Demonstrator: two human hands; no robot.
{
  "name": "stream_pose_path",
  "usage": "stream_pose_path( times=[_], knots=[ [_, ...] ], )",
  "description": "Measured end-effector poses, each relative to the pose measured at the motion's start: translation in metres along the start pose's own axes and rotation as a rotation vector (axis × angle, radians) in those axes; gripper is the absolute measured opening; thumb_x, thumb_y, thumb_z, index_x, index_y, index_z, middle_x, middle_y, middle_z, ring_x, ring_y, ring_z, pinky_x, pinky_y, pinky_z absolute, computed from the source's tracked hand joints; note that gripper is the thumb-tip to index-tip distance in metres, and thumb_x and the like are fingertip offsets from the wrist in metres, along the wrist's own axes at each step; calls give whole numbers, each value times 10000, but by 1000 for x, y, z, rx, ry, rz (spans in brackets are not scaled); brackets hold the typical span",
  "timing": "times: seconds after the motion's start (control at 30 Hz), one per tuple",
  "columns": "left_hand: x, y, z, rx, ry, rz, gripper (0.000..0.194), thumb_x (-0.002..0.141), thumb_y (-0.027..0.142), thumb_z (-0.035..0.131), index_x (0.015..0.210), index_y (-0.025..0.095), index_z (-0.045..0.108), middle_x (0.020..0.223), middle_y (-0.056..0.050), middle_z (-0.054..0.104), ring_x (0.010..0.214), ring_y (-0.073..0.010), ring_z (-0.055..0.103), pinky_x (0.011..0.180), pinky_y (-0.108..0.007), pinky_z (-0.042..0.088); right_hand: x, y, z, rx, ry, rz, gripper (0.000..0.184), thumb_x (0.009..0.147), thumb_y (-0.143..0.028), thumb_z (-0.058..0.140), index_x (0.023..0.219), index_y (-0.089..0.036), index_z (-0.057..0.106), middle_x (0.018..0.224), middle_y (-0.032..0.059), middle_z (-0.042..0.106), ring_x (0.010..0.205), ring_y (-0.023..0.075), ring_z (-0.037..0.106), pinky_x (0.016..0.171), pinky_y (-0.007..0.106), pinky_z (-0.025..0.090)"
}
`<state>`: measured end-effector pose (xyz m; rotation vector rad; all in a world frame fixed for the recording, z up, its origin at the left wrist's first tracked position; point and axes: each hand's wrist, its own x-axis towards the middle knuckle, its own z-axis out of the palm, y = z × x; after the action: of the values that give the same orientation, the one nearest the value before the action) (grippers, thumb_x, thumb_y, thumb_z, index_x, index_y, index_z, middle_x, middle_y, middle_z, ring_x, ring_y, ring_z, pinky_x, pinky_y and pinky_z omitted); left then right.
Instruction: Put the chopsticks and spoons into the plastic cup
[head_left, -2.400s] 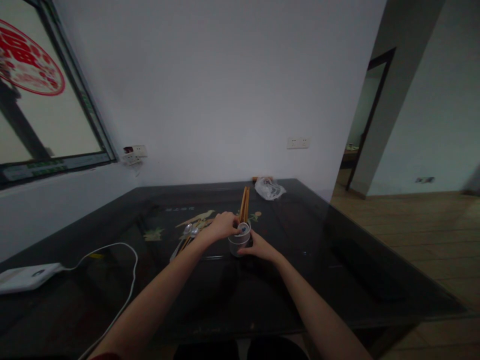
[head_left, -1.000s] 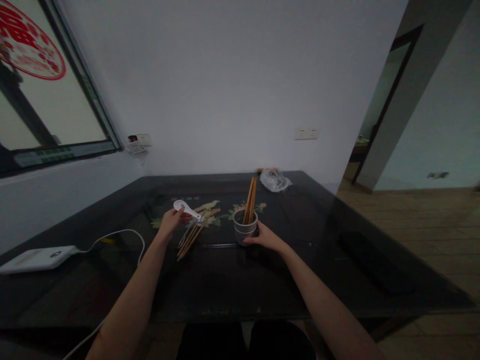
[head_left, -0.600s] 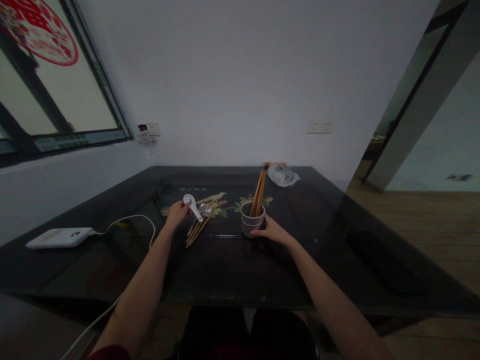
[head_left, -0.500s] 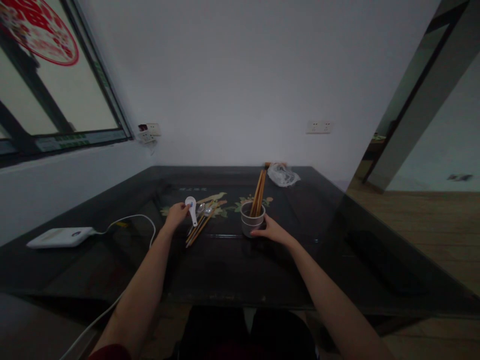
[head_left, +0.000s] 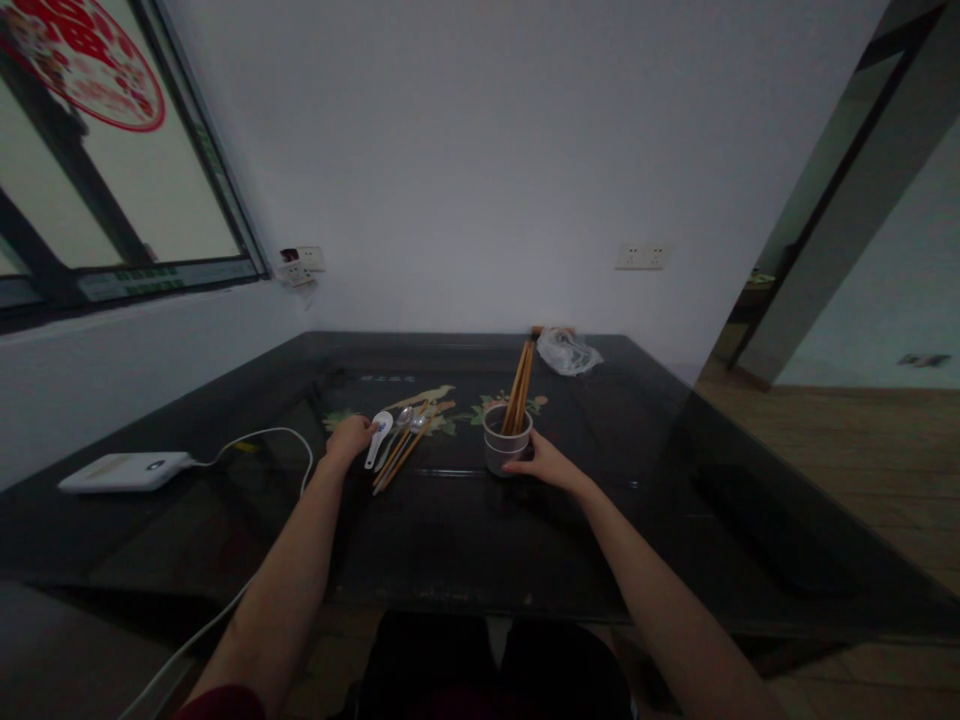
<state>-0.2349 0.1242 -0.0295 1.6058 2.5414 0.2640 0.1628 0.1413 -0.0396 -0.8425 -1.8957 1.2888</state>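
My left hand [head_left: 350,440] pinches the bowl end of a white soup spoon [head_left: 381,432], whose handle points toward me at the table surface. Just right of it lie two metal spoons, one a silver spoon [head_left: 405,416], beside several loose wooden chopsticks [head_left: 405,462]. My right hand [head_left: 546,462] is wrapped round the right side of a grey cup [head_left: 496,455], thumb on its front. Several wooden chopsticks [head_left: 521,385] stand in the cup, leaning a little right. The fingers behind the cup are hidden.
The dark table [head_left: 465,560] has a painted flower pattern. A crumpled clear plastic bag [head_left: 568,352] lies at the back. On the left is a white power bank [head_left: 126,473] with a white cable [head_left: 274,432]. A dark flat object [head_left: 772,530] lies on the right.
The white spoon has swung so its handle now points down and left rather than right, and it sits lower beside the metal spoons. My right hand stays on the cup.
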Motion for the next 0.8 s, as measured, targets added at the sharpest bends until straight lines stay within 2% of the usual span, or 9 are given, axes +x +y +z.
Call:
stream_pose_path(
  times=[0.23,0.43,0.63,0.8],
  knots=[
    [1,-2,-1,4,-61,22,373,850,426,446,865,145,692,927,-148,697,856,-252,649,671,-274,445,-1,-4,1,7,19,-8,767,567,-287,810,1241,-164,466,1232,118,578,1138,249,549,1030,423,384],
    [2,-8,-2,25,-100,11,399,801,498,509,885,150,685,954,-148,691,889,-257,641,677,-267,440,0,-1,0,18,9,-5,797,566,-294,813,1264,-164,451,1213,117,591,1127,248,557,1028,428,387],
    [2,-8,-2,-9,-81,-19,374,766,497,552,890,161,659,978,-147,689,872,-257,645,680,-278,442,-1,-1,0,13,6,6,805,571,-302,813,1275,-174,444,1214,110,591,1123,252,559,1034,435,380],
    [0,-8,-4,-49,-50,-61,398,784,524,510,931,170,618,995,-136,683,910,-262,640,682,-287,443,1,1,-1,0,6,-9,817,571,-309,815,1284,-179,436,1246,106,574,1147,253,542,1048,433,363]
  ],
)
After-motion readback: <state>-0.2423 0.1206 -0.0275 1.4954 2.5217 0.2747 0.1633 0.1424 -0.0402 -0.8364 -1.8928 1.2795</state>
